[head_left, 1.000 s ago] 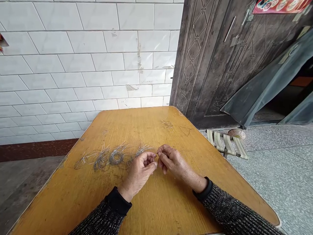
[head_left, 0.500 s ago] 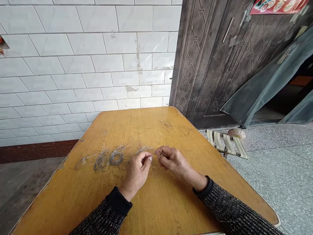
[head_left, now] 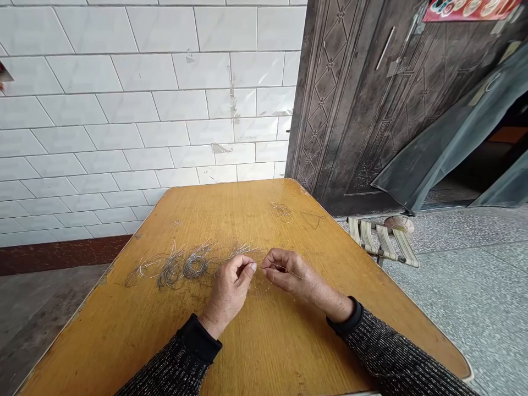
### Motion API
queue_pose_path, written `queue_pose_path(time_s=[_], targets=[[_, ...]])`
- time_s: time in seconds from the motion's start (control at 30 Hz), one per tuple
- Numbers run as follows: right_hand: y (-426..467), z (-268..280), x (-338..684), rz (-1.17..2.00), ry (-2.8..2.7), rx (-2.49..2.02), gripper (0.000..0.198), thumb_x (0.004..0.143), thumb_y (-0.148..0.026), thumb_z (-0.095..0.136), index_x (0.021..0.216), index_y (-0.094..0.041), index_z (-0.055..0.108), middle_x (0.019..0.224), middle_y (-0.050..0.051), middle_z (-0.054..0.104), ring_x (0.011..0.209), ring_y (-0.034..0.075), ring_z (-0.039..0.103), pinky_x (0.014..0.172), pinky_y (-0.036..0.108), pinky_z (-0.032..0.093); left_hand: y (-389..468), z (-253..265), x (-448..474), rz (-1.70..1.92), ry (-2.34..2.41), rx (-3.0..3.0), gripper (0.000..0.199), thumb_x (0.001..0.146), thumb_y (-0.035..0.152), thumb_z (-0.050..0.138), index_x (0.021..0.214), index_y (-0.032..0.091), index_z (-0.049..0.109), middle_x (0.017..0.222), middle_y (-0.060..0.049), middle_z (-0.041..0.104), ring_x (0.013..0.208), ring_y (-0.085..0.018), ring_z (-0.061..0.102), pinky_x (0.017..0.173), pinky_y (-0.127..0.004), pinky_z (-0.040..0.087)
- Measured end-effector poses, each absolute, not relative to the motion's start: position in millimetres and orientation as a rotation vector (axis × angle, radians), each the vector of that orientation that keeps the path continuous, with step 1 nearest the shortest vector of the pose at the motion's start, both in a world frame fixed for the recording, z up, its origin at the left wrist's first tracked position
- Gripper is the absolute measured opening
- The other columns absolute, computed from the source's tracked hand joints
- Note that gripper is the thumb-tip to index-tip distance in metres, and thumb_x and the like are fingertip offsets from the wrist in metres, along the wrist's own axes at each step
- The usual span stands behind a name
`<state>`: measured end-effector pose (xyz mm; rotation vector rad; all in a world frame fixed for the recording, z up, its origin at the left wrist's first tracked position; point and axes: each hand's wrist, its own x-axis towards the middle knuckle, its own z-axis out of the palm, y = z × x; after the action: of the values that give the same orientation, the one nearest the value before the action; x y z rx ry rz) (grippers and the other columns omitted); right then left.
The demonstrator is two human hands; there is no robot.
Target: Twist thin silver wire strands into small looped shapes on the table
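Left hand [head_left: 229, 290]: thumb and forefinger pinched shut, apparently on wire [head_left: 259, 267]. Right hand [head_left: 293, 275]: thumb and forefinger closed on same wire, which trails back over hand. Fingertips near each other, not touching, above table [head_left: 256, 346]. Bundles [head_left: 197, 266] lie beside and beyond left hand, ends splayed. Loose strands [head_left: 281, 210] lie toward far edge. Judged partway: several bundles look gathered; wire in fingers not yet among them; whether loose strands need work, cannot tell.
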<state>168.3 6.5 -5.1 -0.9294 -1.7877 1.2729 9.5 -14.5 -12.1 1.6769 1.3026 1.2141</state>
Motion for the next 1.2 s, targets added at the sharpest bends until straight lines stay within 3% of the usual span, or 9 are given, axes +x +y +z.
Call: queue_pose_path(time_s=[0.13, 0.43, 0.77, 1.03, 1.2], targets=[[9.0, -3.4, 171.0, 1.012, -1.873, -0.961, 0.008, 0.073, -0.018, 0.051, 0.065, -0.017, 0.05, 0.057, -0.004, 0.044, 0.051, 0.007, 0.038, 0.048, 0.019, 0.029, -14.2, -9.0, 10.7, 1.169, 1.176, 1.44, 0.021, 0.076, 0.037, 0.055, 0.074, 0.016, 0.057, 0.054, 0.005, 0.046, 0.046, -0.009, 0.042, 0.045, -0.021, 0.032], [8.2, -0.5, 171.1, 1.324, -1.645, -0.973, 0.013, 0.071, -0.028, 0.054, 0.067, -0.017, 0.048, 0.051, -0.007, 0.042, 0.038, 0.005, 0.039, 0.037, 0.017, 0.033, -13.9, -9.8, 11.1, 1.206, 0.983, 1.047, 0.024, 0.068, 0.036, 0.065, 0.076, 0.014, 0.06, 0.063, 0.003, 0.05, 0.047, -0.006, 0.044, 0.044, -0.019, 0.034], [6.6, -5.6, 163.5, 1.371, -1.59, -0.939, 0.021, 0.072, -0.035, 0.057, 0.069, -0.016, 0.049, 0.044, -0.007, 0.048, 0.034, 0.005, 0.042, 0.037, 0.017, 0.034, -14.8, -9.1, 13.8, 1.288, 1.047, 1.079, 0.02, 0.066, 0.031, 0.066, 0.075, 0.014, 0.06, 0.058, 0.004, 0.049, 0.045, -0.005, 0.041, 0.043, -0.02, 0.031], [-0.1, 0.6, 163.6, 1.301, -1.673, -0.822, 0.024, 0.075, -0.038, 0.059, 0.08, -0.015, 0.053, 0.06, -0.003, 0.053, 0.048, 0.007, 0.05, 0.047, 0.019, 0.042, -15.4, -8.5, 14.2, 1.328, 1.0, 0.974, 0.019, 0.066, 0.032, 0.065, 0.066, 0.016, 0.056, 0.053, 0.006, 0.045, 0.043, -0.005, 0.036, 0.043, -0.02, 0.028], [-0.7, 5.3, 174.8, 1.046, -1.774, -0.729, 0.015, 0.078, -0.031, 0.059, 0.084, -0.017, 0.06, 0.067, 0.0, 0.053, 0.057, 0.01, 0.051, 0.05, 0.021, 0.042, -14.6, -8.3, 13.2, 1.358, 0.982, 0.889, 0.018, 0.062, 0.029, 0.067, 0.064, 0.015, 0.056, 0.053, 0.006, 0.046, 0.041, -0.004, 0.036, 0.042, -0.019, 0.025]])
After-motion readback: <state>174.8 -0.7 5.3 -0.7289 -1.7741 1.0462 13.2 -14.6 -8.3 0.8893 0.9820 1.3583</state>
